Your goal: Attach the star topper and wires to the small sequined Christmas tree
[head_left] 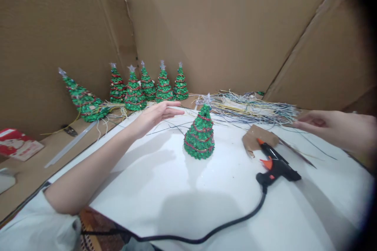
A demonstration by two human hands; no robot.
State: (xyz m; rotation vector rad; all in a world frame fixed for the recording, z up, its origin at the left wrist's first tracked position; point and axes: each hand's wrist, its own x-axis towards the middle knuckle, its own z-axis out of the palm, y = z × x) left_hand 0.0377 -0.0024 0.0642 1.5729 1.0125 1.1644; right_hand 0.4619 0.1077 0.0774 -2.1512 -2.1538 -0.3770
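Observation:
A small green Christmas tree [199, 135] with red garland and a clear star on top stands upright on the white board. My left hand [159, 114] is held open to the left of it, fingers stretched toward the tree without touching it. A loose bundle of thin white, yellow and dark wires [250, 108] lies behind the tree. At the bundle's right end is my right hand [321, 122], its fingers curled in with the tips close to the wire ends. Whatever may be between those fingers is too small to make out.
Several similar trees [135, 96] stand at the back left, and one tree [85, 100] leans. A black and orange glue gun [277, 164] rests by a brown cardboard piece [259, 137]; its cable [200, 239] crosses the front. Cardboard walls [235, 39] enclose the back. A red-and-white box [20, 144] lies left.

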